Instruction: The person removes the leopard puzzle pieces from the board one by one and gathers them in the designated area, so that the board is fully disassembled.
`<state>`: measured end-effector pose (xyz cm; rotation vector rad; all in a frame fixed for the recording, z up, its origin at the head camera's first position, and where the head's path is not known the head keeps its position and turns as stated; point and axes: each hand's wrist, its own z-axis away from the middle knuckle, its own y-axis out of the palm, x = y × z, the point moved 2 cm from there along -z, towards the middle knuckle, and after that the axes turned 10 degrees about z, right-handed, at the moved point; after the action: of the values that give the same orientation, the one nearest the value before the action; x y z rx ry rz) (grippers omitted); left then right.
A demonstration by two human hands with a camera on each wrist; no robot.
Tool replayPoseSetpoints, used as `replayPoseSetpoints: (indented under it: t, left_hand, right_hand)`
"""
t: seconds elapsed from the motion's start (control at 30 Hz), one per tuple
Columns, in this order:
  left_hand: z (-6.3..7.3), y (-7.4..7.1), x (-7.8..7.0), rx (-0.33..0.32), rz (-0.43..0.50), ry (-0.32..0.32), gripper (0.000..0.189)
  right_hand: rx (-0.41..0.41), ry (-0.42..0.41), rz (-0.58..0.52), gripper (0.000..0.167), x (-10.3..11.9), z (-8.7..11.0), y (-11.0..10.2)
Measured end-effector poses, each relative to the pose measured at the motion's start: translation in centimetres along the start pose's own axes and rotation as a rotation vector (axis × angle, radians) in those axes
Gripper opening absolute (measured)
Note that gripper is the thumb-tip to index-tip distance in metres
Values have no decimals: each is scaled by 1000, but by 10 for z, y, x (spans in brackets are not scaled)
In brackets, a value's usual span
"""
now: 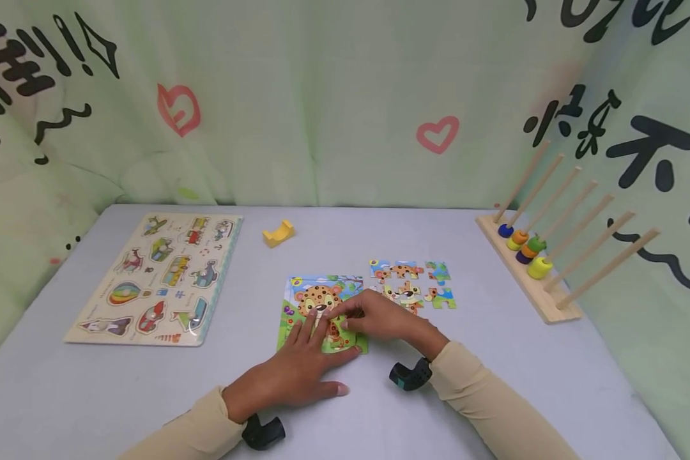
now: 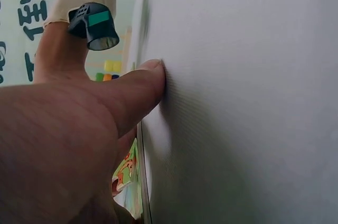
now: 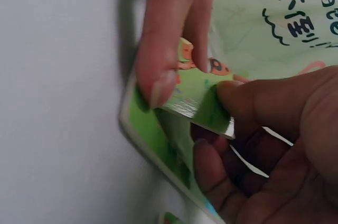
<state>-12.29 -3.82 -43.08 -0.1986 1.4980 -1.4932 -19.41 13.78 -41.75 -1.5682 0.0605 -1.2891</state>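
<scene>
A jigsaw board (image 1: 292, 295) with a cartoon leopard lies in the middle of the table. My left hand (image 1: 303, 370) spreads over its lower part, fingers mostly straight, with one fingertip pressing a puzzle piece in the right wrist view. That green and orange piece (image 3: 198, 94) tilts up from the board's tray, which shows underneath. The thumb and fingers of my right hand (image 1: 382, 314) pinch its edge. In the left wrist view, the left thumb (image 2: 140, 89) rests at the tabletop. Loose puzzle pieces (image 1: 439, 298) lie just right of the board, partly behind the right hand.
A large picture puzzle board (image 1: 172, 297) covers the table's left side. A yellow curved block (image 1: 278, 234) sits near the back. At the right stands a wooden peg rack (image 1: 558, 306) with tall rods and coloured beads. A fabric curtain (image 1: 316, 102) hangs behind the table.
</scene>
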Motion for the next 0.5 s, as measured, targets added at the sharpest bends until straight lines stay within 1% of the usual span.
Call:
replayPoseSetpoints:
  t: [0.07, 0.17, 0.27, 0.37, 0.5]
  left_hand:
    - [0, 0, 1, -7, 3, 7, 59]
    - [-1, 1, 2, -15, 7, 13, 59]
    - [-2, 3, 2, -18, 10, 5, 59]
    - [-1, 2, 2, -19, 13, -13, 59]
    - [-1, 1, 0, -14, 37, -36, 59]
  right_hand:
    - [-10, -10, 21, 32, 0, 1, 0]
    - [-58, -14, 22, 31, -2, 7, -5]
    - [-110, 10, 9, 31, -8, 14, -13]
    - [-136, 51, -30, 33, -17, 21, -20]
    - [-166, 110, -129, 32, -29, 30, -28]
